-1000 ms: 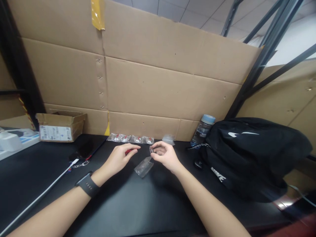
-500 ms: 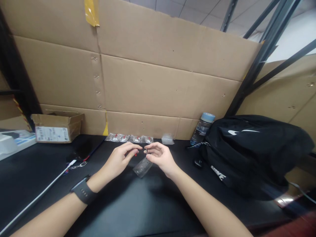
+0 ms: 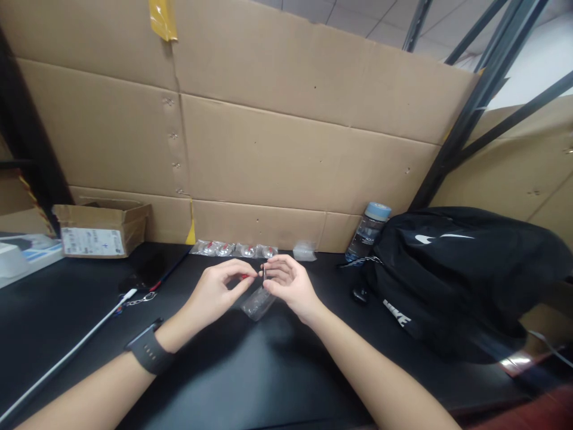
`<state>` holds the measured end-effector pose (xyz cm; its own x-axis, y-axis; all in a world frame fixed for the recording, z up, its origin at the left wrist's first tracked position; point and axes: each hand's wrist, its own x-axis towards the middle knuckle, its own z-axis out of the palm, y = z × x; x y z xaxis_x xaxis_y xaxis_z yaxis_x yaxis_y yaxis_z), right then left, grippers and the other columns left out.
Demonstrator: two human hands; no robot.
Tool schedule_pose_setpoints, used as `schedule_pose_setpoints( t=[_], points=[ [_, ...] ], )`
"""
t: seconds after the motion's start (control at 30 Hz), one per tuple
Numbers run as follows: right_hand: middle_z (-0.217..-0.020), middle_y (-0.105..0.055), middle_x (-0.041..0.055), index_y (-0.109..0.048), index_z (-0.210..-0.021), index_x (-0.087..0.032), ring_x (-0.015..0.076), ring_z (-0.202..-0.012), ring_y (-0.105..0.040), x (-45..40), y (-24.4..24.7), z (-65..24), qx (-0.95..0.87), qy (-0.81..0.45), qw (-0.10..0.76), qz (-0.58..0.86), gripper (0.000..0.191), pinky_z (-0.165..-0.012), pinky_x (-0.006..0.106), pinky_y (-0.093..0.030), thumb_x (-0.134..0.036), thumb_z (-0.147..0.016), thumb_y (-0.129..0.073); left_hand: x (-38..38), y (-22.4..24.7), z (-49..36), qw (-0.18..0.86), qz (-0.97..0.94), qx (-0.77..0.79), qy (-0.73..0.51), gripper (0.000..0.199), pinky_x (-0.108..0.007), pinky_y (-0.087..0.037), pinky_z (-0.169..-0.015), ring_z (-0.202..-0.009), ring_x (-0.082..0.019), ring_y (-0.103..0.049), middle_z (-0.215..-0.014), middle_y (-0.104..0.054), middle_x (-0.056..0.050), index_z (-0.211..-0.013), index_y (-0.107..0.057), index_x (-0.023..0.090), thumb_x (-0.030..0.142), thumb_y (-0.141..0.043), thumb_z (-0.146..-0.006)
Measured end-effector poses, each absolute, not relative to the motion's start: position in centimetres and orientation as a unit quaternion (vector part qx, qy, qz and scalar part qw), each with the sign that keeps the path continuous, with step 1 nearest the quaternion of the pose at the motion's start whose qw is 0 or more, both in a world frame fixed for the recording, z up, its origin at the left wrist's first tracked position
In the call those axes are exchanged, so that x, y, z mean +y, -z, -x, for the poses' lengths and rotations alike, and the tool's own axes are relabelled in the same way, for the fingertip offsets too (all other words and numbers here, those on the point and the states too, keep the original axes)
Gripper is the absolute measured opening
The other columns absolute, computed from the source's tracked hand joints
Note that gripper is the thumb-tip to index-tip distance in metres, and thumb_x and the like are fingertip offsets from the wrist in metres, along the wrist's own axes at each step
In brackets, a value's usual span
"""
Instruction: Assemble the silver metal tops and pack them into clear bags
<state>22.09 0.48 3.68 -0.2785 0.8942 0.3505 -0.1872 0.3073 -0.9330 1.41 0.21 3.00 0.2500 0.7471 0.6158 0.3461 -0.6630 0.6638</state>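
A: Hands at the centre, twelve at the wall: what do the fingers hold?

B: The left hand has thumb and forefinger nearly together on a red piece. The right hand pinches a thin piece, edge-on to us, its other fingers loosely curled.

A: Do the hands touch?

B: The fingertips come very close; I can't tell whether they meet.

A: And below them?

B: A clear bag lies at six, partly covered by the right hand. I can't tell if they touch.

A: Where is the room to move?

B: Toward six. The counter shows broadly between the forearms, down past the bag.

A: And toward the back edge?

B: Tighter. Four packets run in a row from ten to twelve, near the wall, and a clear pouch lies at two.

A: The sides?

B: Between two and three stands the bottle, tilted in view, just beside the backpack, which fills three to four. A phone lies at nine, with a white cable trailing toward eight. Beyond it, well apart from the hands, sits a box.
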Motion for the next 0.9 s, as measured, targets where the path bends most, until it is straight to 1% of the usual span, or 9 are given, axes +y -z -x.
schedule_pose_setpoints(
  t=[0.1, 0.23, 0.33, 0.47, 0.57, 0.63, 0.7, 0.8, 0.9],
  points=[
    [-0.109, -0.072, 0.0084, -0.060, -0.106, -0.023, 0.0227, -0.104, -0.070, 0.4, -3.5, -21.9, -0.616, -0.508, 0.531, 0.284, 0.050, -0.088, 0.035, -0.058, -0.029, -0.064, -0.087, 0.0, -3.1, -1.6, 0.191, -0.761, 0.343, -0.517, 0.016, -0.033, -0.056, -0.087, -0.095, -0.021, -0.069, -0.102, -0.074, -0.007, -0.090, -0.076, 0.022, 0.033, -0.064, -0.092],
    [-0.111, -0.071, 0.0078, -0.060, -0.105, -0.023, 0.0224, -0.105, -0.070, 0.1, -3.4, -21.6, -0.630, -0.501, 0.532, 0.263, 0.047, -0.086, 0.033, -0.057, -0.024, -0.066, -0.085, -0.5, -3.2, -1.8, 0.200, -0.739, 0.375, -0.523, 0.015, -0.031, -0.056, -0.084, -0.089, -0.019, -0.071, -0.097, -0.075, -0.004, -0.096, -0.073, 0.022, 0.035, -0.067, -0.091],
    [-0.113, -0.070, 0.0076, -0.062, -0.105, -0.023, 0.0227, -0.108, -0.069, -0.4, -3.5, -21.3, -0.643, -0.485, 0.535, 0.257, 0.044, -0.087, 0.033, -0.056, -0.022, -0.067, -0.084, -0.8, -3.4, -2.0, 0.190, -0.740, 0.385, -0.518, 0.014, -0.029, -0.055, -0.083, -0.088, -0.018, -0.070, -0.096, -0.074, -0.002, -0.097, -0.070, 0.022, 0.034, -0.067, -0.090],
    [-0.116, -0.071, 0.0091, -0.065, -0.100, -0.022, 0.0239, -0.107, -0.069, -0.9, -3.9, -21.1, -0.658, -0.444, 0.546, 0.267, 0.038, -0.090, 0.037, -0.055, -0.025, -0.068, -0.085, -1.1, -3.6, -2.4, 0.196, -0.725, 0.381, -0.539, 0.013, -0.029, -0.054, -0.082, -0.087, -0.017, -0.068, -0.093, -0.071, -0.003, -0.096, -0.065, 0.021, 0.032, -0.067, -0.090],
    [-0.119, -0.071, 0.0112, -0.067, -0.094, -0.021, 0.0262, -0.111, -0.068, -1.2, -4.0, -21.1, -0.678, -0.402, 0.551, 0.274, 0.031, -0.095, 0.041, -0.054, -0.028, -0.070, -0.085, -1.2, -3.6, -2.8, 0.251, -0.698, 0.365, -0.562, 0.014, -0.028, -0.054, -0.078, -0.083, -0.017, -0.066, -0.090, -0.068, -0.003, -0.095, -0.061, 0.020, 0.032, -0.066, -0.090],
    [-0.121, -0.071, 0.0120, -0.068, -0.093, -0.021, 0.0276, -0.114, -0.067, -1.4, -4.0, -21.2, -0.693, -0.370, 0.554, 0.276, 0.028, -0.099, 0.043, -0.054, -0.029, -0.071, -0.084, -1.3, -3.6, -3.0, 0.293, -0.679, 0.355, -0.571, 0.014, -0.027, -0.054, -0.075, -0.080, -0.015, -0.065, -0.088, -0.066, -0.002, -0.095, -0.059, 0.020, 0.031, -0.066, -0.090],
    [-0.122, -0.070, 0.0120, -0.069, -0.095, -0.022, 0.0281, -0.115, -0.066, -1.6, -4.0, -21.2, -0.705, -0.340, 0.556, 0.279, 0.029, -0.099, 0.044, -0.054, -0.029, -0.072, -0.084, -1.4, -3.6, -3.2, 0.313, -0.671, 0.352, -0.573, 0.014, -0.026, -0.053, -0.074, -0.079, -0.015, -0.064, -0.088, -0.065, -0.002, -0.094, -0.058, 0.020, 0.030, -0.066, -0.090],
    [-0.123, -0.071, 0.0113, -0.070, -0.098, -0.024, 0.0283, -0.114, -0.067, -1.7, -4.0, -21.3, -0.715, -0.319, 0.554, 0.283, 0.030, -0.098, 0.044, -0.055, -0.030, -0.073, -0.084, -1.5, -3.5, -3.1, 0.310, -0.673, 0.354, -0.570, 0.013, -0.027, -0.053, -0.076, -0.081, -0.015, -0.064, -0.090, -0.065, -0.002, -0.094, -0.058, 0.020, 0.029, -0.066, -0.089],
    [-0.123, -0.071, 0.0104, -0.073, -0.097, -0.024, 0.0290, -0.114, -0.067, -1.7, -3.9, -21.2, -0.718, -0.320, 0.545, 0.292, 0.029, -0.099, 0.045, -0.055, -0.031, -0.072, -0.086, -1.5, -3.4, -3.0, 0.293, -0.676, 0.357, -0.574, 0.012, -0.029, -0.053, -0.080, -0.085, -0.017, -0.064, -0.092, -0.065, -0.004, -0.095, -0.058, 0.020, 0.028, -0.065, -0.089]
  ],
)
